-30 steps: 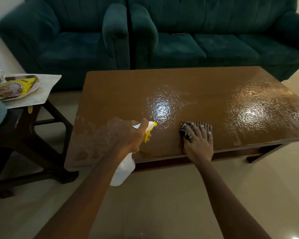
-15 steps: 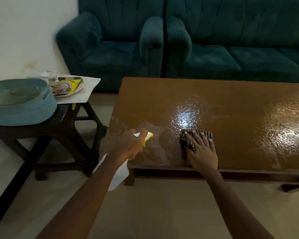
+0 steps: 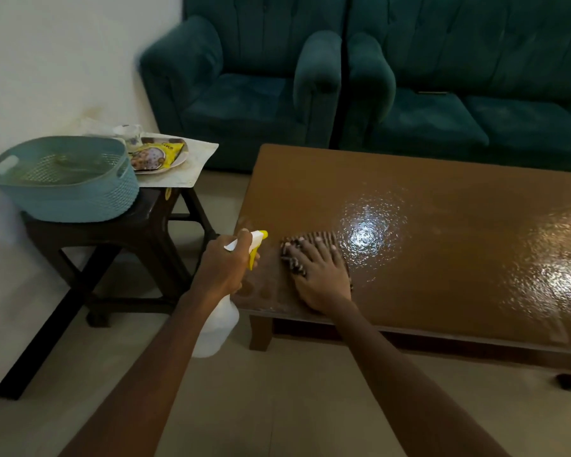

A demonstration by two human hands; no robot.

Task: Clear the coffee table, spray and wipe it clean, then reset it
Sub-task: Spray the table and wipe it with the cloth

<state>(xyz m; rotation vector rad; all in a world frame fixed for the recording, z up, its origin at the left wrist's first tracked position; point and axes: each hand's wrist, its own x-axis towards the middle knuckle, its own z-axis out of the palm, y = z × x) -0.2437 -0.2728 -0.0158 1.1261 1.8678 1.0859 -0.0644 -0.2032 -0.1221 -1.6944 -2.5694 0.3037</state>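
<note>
The left grip [image 3: 221,265] is wrapped tight round the neck of a spray bottle [image 3: 216,328], with fingers by the yellow trigger, ready to squirt. The nozzle points toward the right grip. The bottle's white body hangs below the left grip, just off the near corner of the worktop [image 3: 442,252].

The right grip [image 3: 320,278] lies flat with its fingers spread. It presses a striped cloth [image 3: 323,237] onto the worktop, just beside the left grip. Flat fingers push the whole cloth down, so it rubs well. Past the right grip the top shines wet, so I think the wiping is partly done.

Out beyond the left grip stands a small dark stool [image 3: 139,225]. On it sit a blue basket [image 3: 63,192], a plate [image 3: 178,161] with a snack packet [image 3: 155,155], and a cup [image 3: 129,136], likely put there to free the worktop. Far behind both grips are green sofas [image 3: 475,110].
</note>
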